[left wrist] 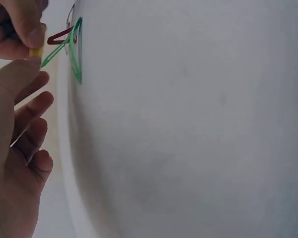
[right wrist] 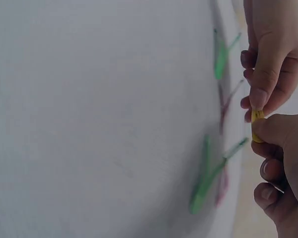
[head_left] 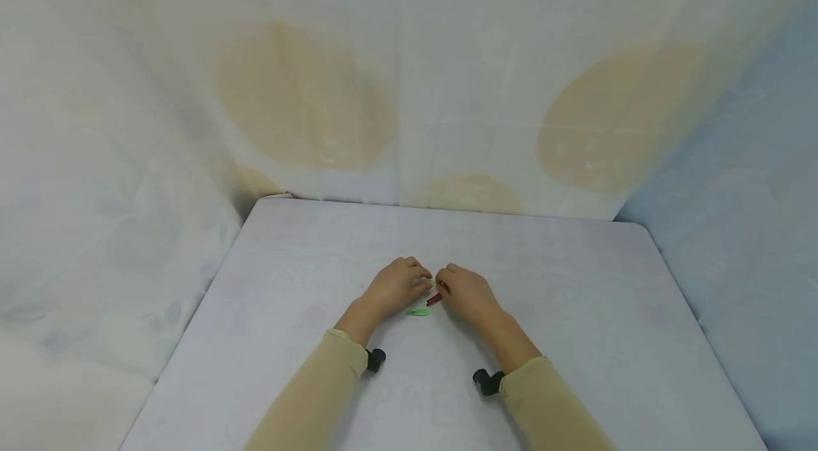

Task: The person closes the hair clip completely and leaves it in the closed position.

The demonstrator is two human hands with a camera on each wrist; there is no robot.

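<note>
While hands (head_left: pixel 434 288) meet — yellow clip (right wrist: pixel 257 124) pinched.

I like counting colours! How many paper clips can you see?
3: a green clip lying on the table, a red clip linked to it, and a yellow clip pinched between both hands. More may be hidden.

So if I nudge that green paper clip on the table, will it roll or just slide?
The green paper clip looks like flat bent wire, so probably slides, not rolls. Thin and likely light, hard to pinch off the smooth table. It may be linked to the red clip.
</note>
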